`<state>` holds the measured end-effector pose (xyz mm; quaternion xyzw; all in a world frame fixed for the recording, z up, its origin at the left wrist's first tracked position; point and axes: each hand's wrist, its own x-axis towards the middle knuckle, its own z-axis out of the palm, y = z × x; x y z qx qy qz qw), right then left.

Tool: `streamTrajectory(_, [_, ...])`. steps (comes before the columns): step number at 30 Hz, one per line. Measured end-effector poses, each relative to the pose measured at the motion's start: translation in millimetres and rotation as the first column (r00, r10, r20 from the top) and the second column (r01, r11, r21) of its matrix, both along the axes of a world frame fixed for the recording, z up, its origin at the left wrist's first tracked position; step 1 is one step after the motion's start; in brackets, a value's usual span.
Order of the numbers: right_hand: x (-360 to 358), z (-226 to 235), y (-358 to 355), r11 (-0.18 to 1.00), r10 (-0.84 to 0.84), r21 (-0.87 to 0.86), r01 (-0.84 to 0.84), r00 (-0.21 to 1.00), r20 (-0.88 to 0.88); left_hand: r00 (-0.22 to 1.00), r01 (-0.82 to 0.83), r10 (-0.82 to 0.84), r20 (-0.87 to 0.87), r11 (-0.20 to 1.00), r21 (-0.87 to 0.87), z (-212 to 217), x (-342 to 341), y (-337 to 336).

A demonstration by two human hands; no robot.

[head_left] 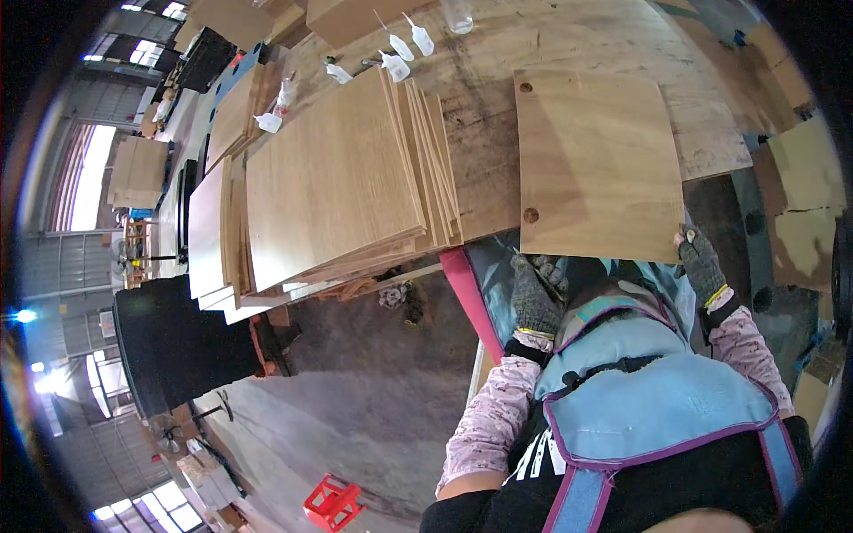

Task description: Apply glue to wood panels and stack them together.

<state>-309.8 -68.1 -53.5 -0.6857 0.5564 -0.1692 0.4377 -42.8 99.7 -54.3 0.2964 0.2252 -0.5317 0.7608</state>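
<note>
A square, light-brown wooden panel [597,164] lies in front of me on the bench, its near edge reaching out toward my body. Two round dark holes show near its left edge. My left hand [538,298], in a grey knit glove, grips the near edge close to the left corner, with its fingers curled partly beneath the panel. At the near right corner my right hand [700,262], also gloved, closes on the edge, its bare fingertips showing. Left of the panel rises a stack of similar wooden boards [333,182], leaning unevenly; neither hand touches it.
Several white squeeze bottles [396,66] stand beyond the stack on the worn wooden bench [484,133]. A clear plastic cup [458,16] sits at the back. Cardboard [804,169] is piled at the right. A red stool [333,504] stands on the floor at lower left.
</note>
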Motion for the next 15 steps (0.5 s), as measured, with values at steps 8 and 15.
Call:
streamTrajectory(8, [18, 20, 10, 0.990, -0.109, 0.102, 0.100, 0.991, 0.081, 0.998, -0.037, 0.037, -0.052, 0.999, 0.002, -9, 0, -2])
streamTrajectory(15, [2, 7, 0, 0.996, 0.013, -0.083, -0.012, 1.000, 0.004, 0.998, -0.060, 0.061, -0.021, 0.997, 0.053, -3, -4, -9])
